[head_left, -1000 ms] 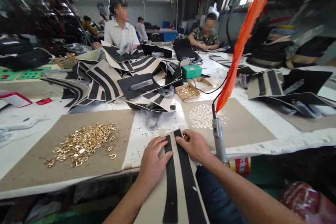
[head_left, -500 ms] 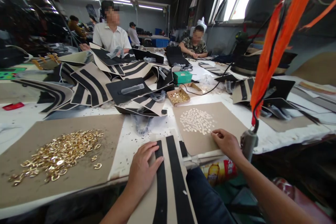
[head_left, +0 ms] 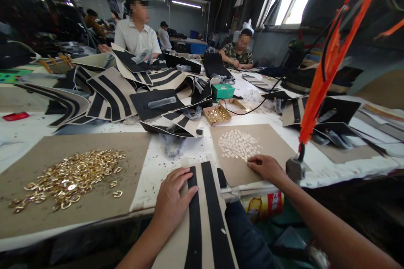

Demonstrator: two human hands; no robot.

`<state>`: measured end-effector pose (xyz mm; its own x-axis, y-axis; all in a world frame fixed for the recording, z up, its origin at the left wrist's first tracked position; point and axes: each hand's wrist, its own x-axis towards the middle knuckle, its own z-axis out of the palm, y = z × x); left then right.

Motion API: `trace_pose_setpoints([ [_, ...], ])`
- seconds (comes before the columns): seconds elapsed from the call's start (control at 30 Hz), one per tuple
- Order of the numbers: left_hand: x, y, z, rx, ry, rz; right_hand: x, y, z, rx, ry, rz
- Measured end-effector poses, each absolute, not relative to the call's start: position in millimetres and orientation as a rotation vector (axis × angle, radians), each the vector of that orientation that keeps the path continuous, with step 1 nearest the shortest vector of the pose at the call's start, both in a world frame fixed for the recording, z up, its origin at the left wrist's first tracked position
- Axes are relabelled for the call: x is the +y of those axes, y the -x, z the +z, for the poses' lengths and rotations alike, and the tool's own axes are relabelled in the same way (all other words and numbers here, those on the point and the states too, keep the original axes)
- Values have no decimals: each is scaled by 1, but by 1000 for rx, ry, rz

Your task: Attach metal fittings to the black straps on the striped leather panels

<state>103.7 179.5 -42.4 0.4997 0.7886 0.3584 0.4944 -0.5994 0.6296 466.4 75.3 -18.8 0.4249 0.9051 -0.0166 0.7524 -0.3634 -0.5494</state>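
Note:
My left hand [head_left: 175, 196] lies on top of a beige panel with black stripes [head_left: 205, 214], thumb apart from the fingers. This panel reaches from the table edge down over my lap. On the right, the closed fingertips of my right hand [head_left: 263, 167] touch a brown sheet [head_left: 271, 138], at the near edge of a spread of small pale washers [head_left: 236, 143]. Whatever the fingertips may hold is hidden or too small to make out. A pile of gold-coloured D-shaped metal fittings [head_left: 78, 176] lies on another brown sheet [head_left: 132, 147] to the left.
Striped panels [head_left: 113, 88] are heaped beyond my left hand. Behind the washers stand a small box of gold pieces [head_left: 217, 115] and a green box [head_left: 222, 91]. An orange strip [head_left: 325, 63] hangs above a grey metal fixture [head_left: 295, 169] beside my right arm. Co-workers sit across the table.
My right hand has shifted slightly left along the near edge of the washers. My left hand stays on the striped panel. The orange strip has swung a little and the view has shifted slightly.

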Motion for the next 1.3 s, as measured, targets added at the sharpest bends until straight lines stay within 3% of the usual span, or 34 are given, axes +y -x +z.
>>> trace_pose_setpoints([
  [0.17, 174, -103, -36, 1086, -2264, 854, 77, -464, -10, -1497, 2295, 452],
  [0.4, 166, -101, -37, 1095, -2223, 861, 74, -463, -17, -1816, 2459, 113],
  [0.73, 163, -102, -33, 1103, -2181, 851, 109, -313, 25, -1792, 1772, 830],
  [0.9, 163, -102, -33, 1096, -2171, 843, 136, -285, 9, -2004, 1775, 724],
  [1.3, 173, -101, -41, 1090, -2205, 847, 149, -278, 4, -1834, 1931, 635],
])
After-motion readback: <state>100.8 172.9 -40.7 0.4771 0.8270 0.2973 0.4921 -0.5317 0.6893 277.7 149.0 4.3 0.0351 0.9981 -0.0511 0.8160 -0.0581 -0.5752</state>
